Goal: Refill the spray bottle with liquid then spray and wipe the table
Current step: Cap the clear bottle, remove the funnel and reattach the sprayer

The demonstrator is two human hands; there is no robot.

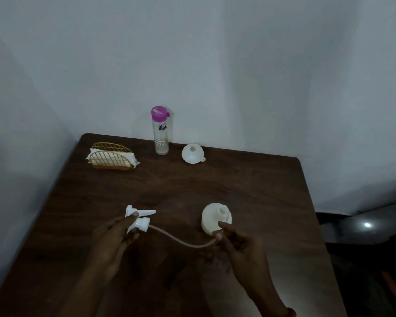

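Observation:
My left hand (114,239) grips the white spray head (138,217), held off the bottle and turned on its side. Its clear dip tube (181,242) curves to the right, where my right hand (238,243) pinches the tube's free end between thumb and finger. The white spray bottle (215,217) stands upright just behind my right hand with its neck open. A clear water bottle (160,133) with a pink cap stands at the table's far edge. A white funnel (192,153) lies beside it, to the right.
A gold wire holder (111,157) with white napkins stands at the far left of the dark wooden table (261,191). White walls close in behind and on the left. The table's right edge drops to a dim floor.

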